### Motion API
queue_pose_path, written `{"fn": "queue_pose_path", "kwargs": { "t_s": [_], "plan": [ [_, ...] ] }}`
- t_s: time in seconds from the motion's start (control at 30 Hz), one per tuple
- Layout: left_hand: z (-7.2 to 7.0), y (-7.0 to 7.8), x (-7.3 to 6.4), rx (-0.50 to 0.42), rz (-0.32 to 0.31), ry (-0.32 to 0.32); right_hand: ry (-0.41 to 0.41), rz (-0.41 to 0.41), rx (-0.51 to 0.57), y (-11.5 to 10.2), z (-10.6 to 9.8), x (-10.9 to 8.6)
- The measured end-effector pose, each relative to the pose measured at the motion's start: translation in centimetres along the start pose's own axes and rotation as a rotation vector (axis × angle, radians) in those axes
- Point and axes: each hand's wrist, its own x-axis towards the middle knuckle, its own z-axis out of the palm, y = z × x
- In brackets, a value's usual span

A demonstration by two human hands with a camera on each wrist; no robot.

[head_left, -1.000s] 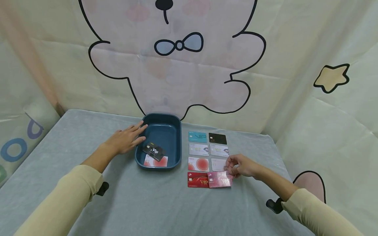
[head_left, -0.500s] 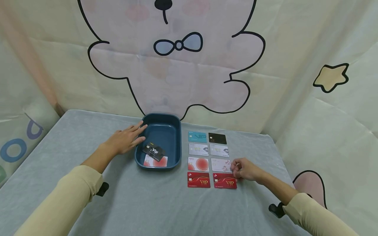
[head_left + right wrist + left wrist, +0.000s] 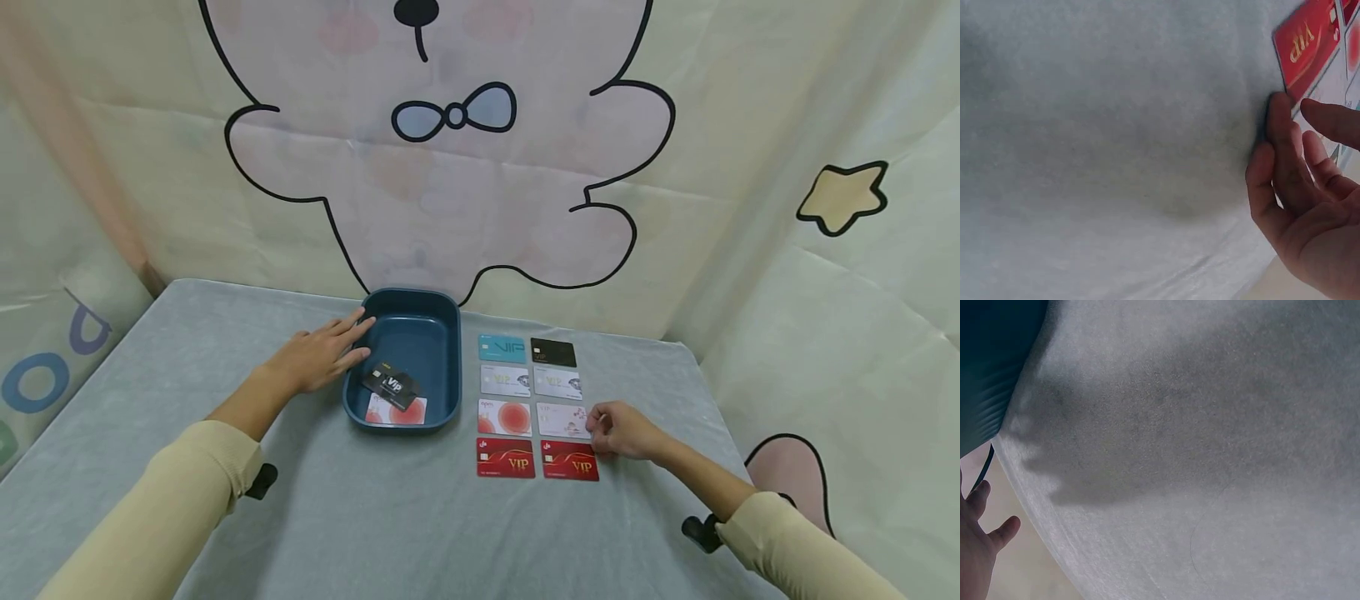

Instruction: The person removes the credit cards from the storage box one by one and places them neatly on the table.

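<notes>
My left hand rests with spread fingers against the left side of a dark blue tray. In the tray lie a black VIP card and a white card with red circles, partly covered. My right hand touches the right edge of a red VIP card lying flat. In the right wrist view its fingers are loosely bent at the card's edge, the thumb apart from them. A matching red card lies to the left. A white flowered card sits just above, beside my fingertips.
Above these, the two columns hold a red-circle card, two white VIP cards, a teal card and a black card. A grey cloth covers the table; a printed curtain hangs behind.
The right red card, earlier pinched and overlapping its match, now lies flat to the right of it, with a gap between. It has slid slightly left since half a second ago. My left hand stayed put.
</notes>
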Motion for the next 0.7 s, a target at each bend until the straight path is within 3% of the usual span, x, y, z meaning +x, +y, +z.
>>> {"fn": "queue_pose_path", "kwargs": {
  "t_s": [0.13, 0.3, 0.5, 0.7],
  "plan": [
    [0.0, 0.1, 0.0, 0.0, 0.004, 0.006, 0.055, -0.061, -0.034, -0.8, -0.9, 0.6],
    [-0.2, 0.2, -0.1, -0.004, 0.004, 0.004, 0.117, -0.108, 0.048, -3.0, -1.8, 2.0],
    [-0.4, 0.3, -0.2, -0.006, -0.005, -0.001, 0.15, -0.161, 0.134, -7.4, -1.6, 3.8],
    [-0.4, 0.2, -0.2, -0.003, 0.005, 0.005, 0.12, -0.273, 0.162, -12.5, -1.0, 5.2]
  ]
}}
